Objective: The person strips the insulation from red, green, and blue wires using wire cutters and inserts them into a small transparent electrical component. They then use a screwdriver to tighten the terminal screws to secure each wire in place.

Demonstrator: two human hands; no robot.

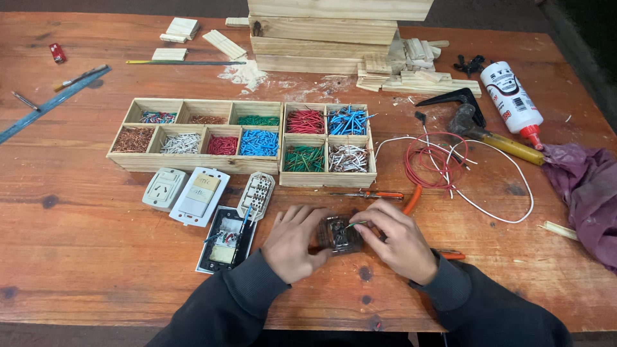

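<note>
Left hand (pixel 292 241) and right hand (pixel 398 239) both clamped on a small dark socket module (pixel 339 234) low on the wooden surface (pixel 96 257), thin wire (pixel 355 223) pinched in right fingers, 2 wooden trays (pixel 193 164) of sorted wire bits behind, orange-handled screwdriver (pixel 369 194) near.

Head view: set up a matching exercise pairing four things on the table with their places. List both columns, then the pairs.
Things:
1. glue bottle
2. small socket part
3. coil of red and white wire
4. white wall switches

Places:
A. between the left hand and right hand
B. in front of the long wooden tray, left of the hands
C. far right, lying beside the hammer
D. right of the small square tray

Pairs: 1-C, 2-A, 3-D, 4-B
</note>
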